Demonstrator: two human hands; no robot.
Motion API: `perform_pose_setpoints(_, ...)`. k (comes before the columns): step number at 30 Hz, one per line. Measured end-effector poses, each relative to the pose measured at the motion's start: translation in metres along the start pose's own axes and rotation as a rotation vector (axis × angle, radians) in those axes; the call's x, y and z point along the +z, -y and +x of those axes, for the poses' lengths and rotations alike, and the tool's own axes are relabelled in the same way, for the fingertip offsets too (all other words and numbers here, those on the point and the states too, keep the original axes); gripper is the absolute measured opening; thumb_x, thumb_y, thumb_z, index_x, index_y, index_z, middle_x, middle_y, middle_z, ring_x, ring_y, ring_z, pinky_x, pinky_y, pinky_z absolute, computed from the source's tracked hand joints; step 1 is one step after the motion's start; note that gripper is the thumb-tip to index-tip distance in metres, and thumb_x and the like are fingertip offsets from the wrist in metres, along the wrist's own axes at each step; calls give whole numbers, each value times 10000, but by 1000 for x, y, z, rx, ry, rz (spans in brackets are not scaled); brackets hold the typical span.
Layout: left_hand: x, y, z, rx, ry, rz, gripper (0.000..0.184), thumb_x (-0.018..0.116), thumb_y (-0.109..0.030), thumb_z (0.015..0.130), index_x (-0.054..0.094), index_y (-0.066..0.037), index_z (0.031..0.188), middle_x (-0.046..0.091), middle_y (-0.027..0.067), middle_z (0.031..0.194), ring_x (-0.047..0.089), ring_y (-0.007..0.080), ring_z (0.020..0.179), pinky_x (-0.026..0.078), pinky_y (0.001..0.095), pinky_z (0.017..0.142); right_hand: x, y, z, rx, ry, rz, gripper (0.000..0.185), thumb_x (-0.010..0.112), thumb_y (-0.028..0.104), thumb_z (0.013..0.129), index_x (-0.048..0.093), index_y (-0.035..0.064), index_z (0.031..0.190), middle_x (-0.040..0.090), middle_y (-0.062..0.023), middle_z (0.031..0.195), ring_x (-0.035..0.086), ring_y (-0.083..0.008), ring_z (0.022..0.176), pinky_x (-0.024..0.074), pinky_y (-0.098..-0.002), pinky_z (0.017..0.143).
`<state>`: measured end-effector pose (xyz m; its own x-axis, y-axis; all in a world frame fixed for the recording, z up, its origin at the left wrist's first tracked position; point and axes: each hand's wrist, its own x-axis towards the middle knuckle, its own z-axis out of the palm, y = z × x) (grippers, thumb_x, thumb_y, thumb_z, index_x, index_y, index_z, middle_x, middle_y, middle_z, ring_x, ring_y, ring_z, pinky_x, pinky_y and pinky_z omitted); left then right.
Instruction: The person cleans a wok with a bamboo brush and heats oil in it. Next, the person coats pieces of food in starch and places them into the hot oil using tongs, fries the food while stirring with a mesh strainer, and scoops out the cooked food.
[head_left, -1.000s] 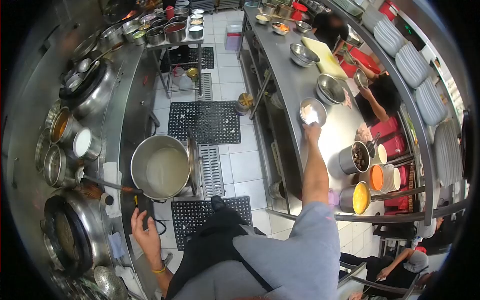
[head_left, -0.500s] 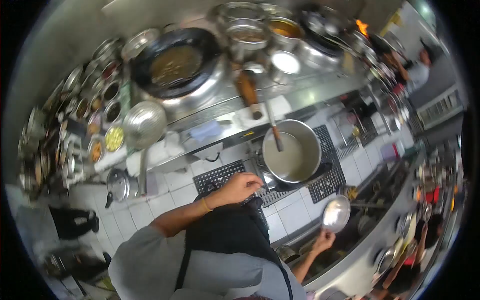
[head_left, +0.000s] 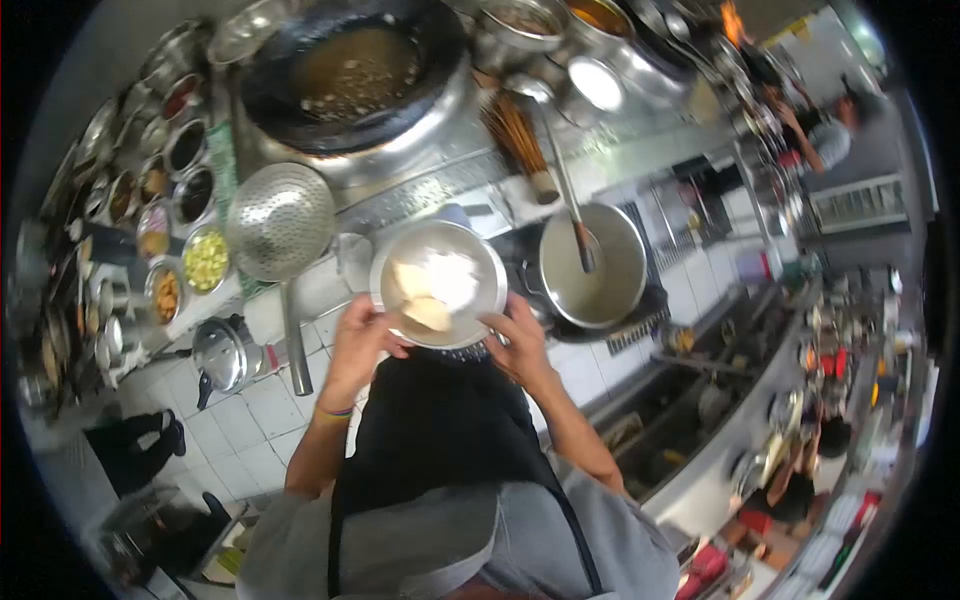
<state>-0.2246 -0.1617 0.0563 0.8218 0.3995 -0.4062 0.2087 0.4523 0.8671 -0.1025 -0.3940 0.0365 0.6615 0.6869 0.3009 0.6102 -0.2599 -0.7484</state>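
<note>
- Two bare hands hold one metal bowl (head_left: 438,285), in the middle of the scene and in front of the black apron (head_left: 430,420).
- The left hand (head_left: 362,345) has its fingers close together, clamped on the near left side of the bowl.
- The right hand (head_left: 520,342) is clamped on the near right side; how its hidden fingertips lie under the bowl, I cannot tell.
- Inside, pale pieces (head_left: 426,313) lie toward the near left, beside a bright white area which glare makes hard to read.
- The bowl seems thin, so I judge it light and stiff, not fragile; its smooth metal may be slippery if wet or oily.
- The good hold is on two opposite sides, thumbs near the rim and fingers below.
- The pieces look soft and may slide if the bowl is tilted.
- To the left is a perforated skimmer (head_left: 280,222), to the right a deep pot (head_left: 593,265), and at the far left a dark wok (head_left: 355,75) with liquid.
</note>
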Motion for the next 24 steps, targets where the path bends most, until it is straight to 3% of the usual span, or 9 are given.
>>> perform_pose_setpoints(2, -36, 6, -2, 27, -124, -23, 110, 612, -74, 902, 513, -26, 898, 632, 115, 790, 664, 179, 563, 543, 263, 455, 11, 25, 21, 96, 46, 94, 396, 687, -50, 778, 658, 84, 1149, 556, -226, 1235, 615, -389, 1033, 525, -427, 827)
perform_pose_setpoints(6, -80, -8, -9, 124, -333, -69, 122, 604, -67, 900, 490, -50, 860, 617, 93, 725, 634, 175, 505, 518, 256, 423, 26, -10, 12, 145, 129, -76, 374, 702, 28, 798, 638, 41, 1166, 623, -181, 1125, 640, -392, 950, 536, -449, 780)
perform_pose_setpoints(9, -100, -24, -7, 147, -411, -84, 104, 596, -65, 900, 498, -49, 868, 620, 90, 711, 635, 173, 509, 508, 259, 416, 31, -57, -9, 403, 277, -258, 306, 671, 79, 821, 644, 34, 1123, 628, -210, 1098, 648, -411, 922, 542, -466, 781)
perform_pose_setpoints(12, -111, -26, -3, 183, -450, -120, 92, 589, -66, 902, 503, -48, 878, 626, 92, 715, 636, 164, 521, 503, 263, 418, 30, -104, -22, 401, 411, -464, 183, 657, 86, 819, 662, 9, 985, 656, -230, 970, 661, -410, 875, 544, -470, 783)
perform_pose_setpoints(16, -104, -31, -4, 227, -525, -122, 91, 585, -56, 905, 494, -50, 899, 622, 90, 726, 630, 166, 518, 497, 262, 426, 39, -170, -26, 452, 471, -508, 116, 649, 91, 806, 680, -5, 863, 662, -251, 868, 672, -410, 837, 557, -478, 770)
perform_pose_setpoints(19, -91, -34, -12, 252, -554, -152, 106, 587, -54, 907, 481, -58, 906, 618, 86, 731, 628, 176, 513, 494, 260, 422, 62, -231, -15, 572, 553, -656, 172, 615, 135, 837, 683, -17, 876, 669, -240, 893, 682, -403, 851, 565, -478, 764)
perform_pose_setpoints(20, -85, -35, -15, 264, -567, -174, 112, 588, -53, 908, 476, -62, 908, 617, 85, 733, 627, 179, 511, 493, 258, 419, 73, -259, -17, 483, 515, -706, 226, 573, 169, 877, 689, -19, 927, 677, -237, 913, 693, -389, 868, 573, -463, 766)
perform_pose_setpoints(23, -68, -37, -22, 266, -622, -161, 122, 587, -54, 906, 466, -71, 913, 616, 85, 727, 622, 182, 500, 488, 256, 408, 78, -283, 14, 559, 629, -766, 240, 505, 143, 933, 706, 12, 932, 676, -231, 1018, 675, -316, 1028, 569, -386, 842)
perform_pose_setpoints(24, -59, -41, -23, 278, -634, -157, 110, 580, -44, 903, 473, -68, 915, 618, 82, 723, 622, 175, 497, 485, 254, 398, 82, -296, 19, 615, 637, -841, 262, 484, 154, 959, 720, 42, 982, 693, -184, 1011, 684, -286, 1014, 573, -362, 833)
